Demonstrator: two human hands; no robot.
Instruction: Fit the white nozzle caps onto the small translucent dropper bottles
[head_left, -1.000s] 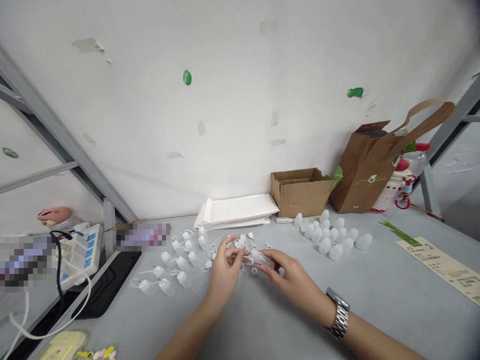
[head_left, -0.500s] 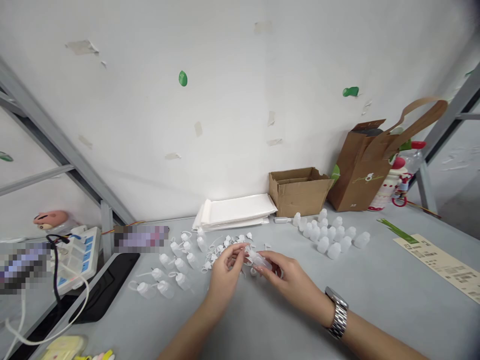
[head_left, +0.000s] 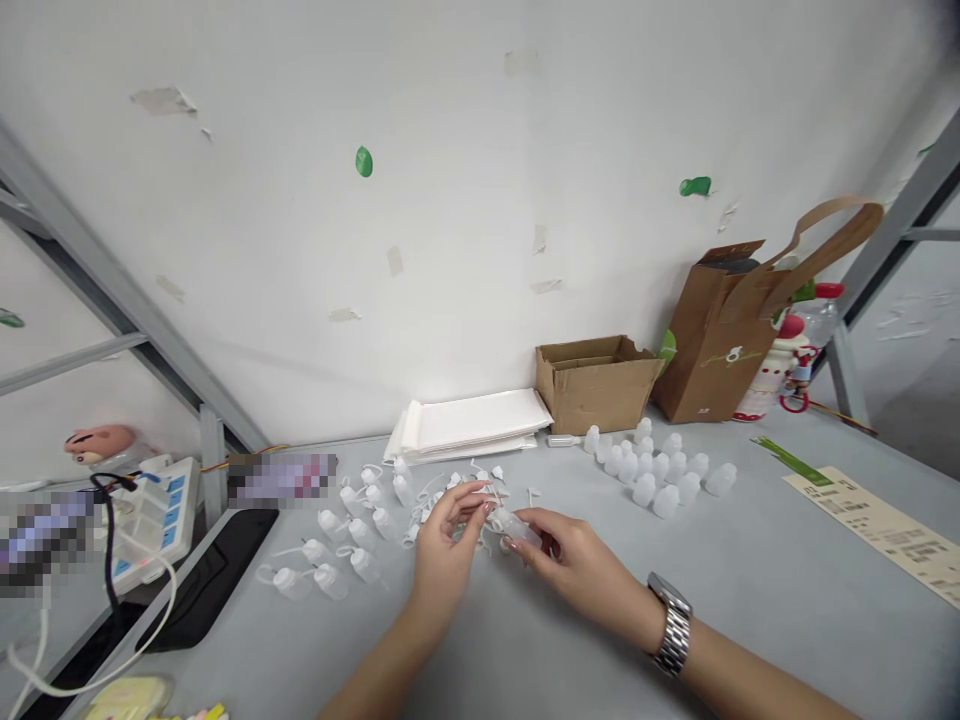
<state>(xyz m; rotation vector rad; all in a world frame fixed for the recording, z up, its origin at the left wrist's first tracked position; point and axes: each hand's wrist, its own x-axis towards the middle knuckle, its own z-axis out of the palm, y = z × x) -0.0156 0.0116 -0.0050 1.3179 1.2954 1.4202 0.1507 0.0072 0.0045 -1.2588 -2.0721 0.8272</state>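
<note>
My right hand (head_left: 574, 560) holds a small translucent bottle (head_left: 516, 526) on its side, tilted toward the left, between thumb and fingers. At the bottle's neck, the fingertips of my left hand (head_left: 448, 535) are pinched on a small white cap (head_left: 491, 507). Behind my left hand lies a pile of loose white caps (head_left: 431, 500), partly hidden by the fingers. Several capped bottles (head_left: 362, 532) with looped straps stand on the left. On the right stands a group of translucent bottles (head_left: 643, 489) without straps.
White padded envelopes (head_left: 476, 420) lie by the wall beside an open cardboard box (head_left: 596, 395). A brown paper bag (head_left: 709, 350) stands at the back right, near a paper strip (head_left: 877, 530). A black phone (head_left: 214, 575) and a power strip (head_left: 161, 525) lie left.
The bottle and my left fingertips have come closer together at the bottle's neck. Both hands stay nearly in place, and the view has shifted slightly.
</note>
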